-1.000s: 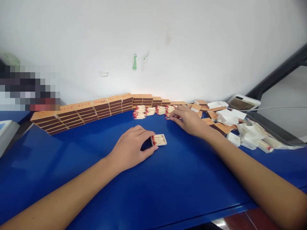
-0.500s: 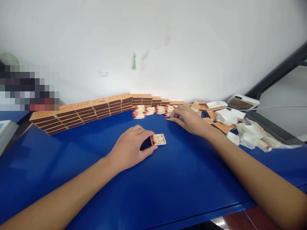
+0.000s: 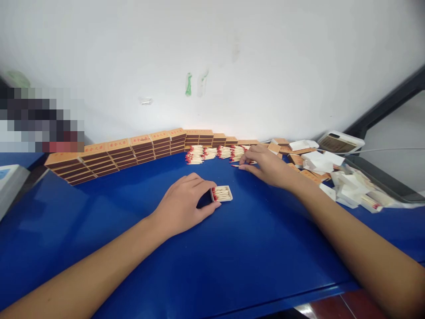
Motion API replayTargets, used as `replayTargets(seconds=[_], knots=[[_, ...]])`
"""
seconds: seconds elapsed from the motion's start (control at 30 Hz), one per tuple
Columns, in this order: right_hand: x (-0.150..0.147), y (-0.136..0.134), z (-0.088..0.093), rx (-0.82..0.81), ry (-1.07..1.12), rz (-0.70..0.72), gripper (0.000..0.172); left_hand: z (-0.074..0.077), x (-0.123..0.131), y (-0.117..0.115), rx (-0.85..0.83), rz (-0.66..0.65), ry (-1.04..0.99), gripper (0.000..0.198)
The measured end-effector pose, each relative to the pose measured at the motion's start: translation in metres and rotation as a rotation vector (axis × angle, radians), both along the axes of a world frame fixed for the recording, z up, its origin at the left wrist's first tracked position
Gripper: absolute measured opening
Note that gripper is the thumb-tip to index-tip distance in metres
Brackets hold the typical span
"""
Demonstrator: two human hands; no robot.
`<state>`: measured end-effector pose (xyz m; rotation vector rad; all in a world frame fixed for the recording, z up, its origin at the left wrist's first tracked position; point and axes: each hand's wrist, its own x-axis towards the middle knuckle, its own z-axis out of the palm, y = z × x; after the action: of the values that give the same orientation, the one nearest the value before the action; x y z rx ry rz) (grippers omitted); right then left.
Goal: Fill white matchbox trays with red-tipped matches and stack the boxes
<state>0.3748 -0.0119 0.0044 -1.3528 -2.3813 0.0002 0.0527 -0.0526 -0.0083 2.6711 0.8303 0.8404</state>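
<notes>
Gripping tray (image 3: 230, 195) (matches (image 3: 223, 193) inside) with left hand (image 3: 184, 203)

Matchsticks (image 3: 222, 193): pale, red-headed. Matchbox tray (image 3: 230, 195): white. Stacked matchboxes (image 3: 113, 155): orange tops bearing red lettering, dark brown sides. Tabletop (image 3: 206, 257): plain blue.

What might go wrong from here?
1. The left hand grips only the near-left end of the open matchbox tray; a bump could tip it and spill its matches.
2. The right hand has its fingertips at a single match beside the match piles, so it might disturb them.
3. The right forearm passes close to loose white trays and might brush them.
</notes>
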Motion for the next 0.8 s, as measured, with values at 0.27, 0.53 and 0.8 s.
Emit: replayTargets(seconds=[0.27,0.53,0.8], knots=[[-0.007,-0.005,0.004,-0.006,-0.009,-0.018,0.018,0.001,0.000,0.000,-0.010,-0.003,0.001,0.026],[-0.062,-0.057,0.034,-0.070,0.071,0.147,0.017,0.000,0.001,0.000,-0.009,0.043,0.001,0.023],[-0.079,-0.067,0.031,-0.046,-0.090,0.202,0.014,0.003,0.002,-0.001,-0.012,0.041,0.007,0.021]])
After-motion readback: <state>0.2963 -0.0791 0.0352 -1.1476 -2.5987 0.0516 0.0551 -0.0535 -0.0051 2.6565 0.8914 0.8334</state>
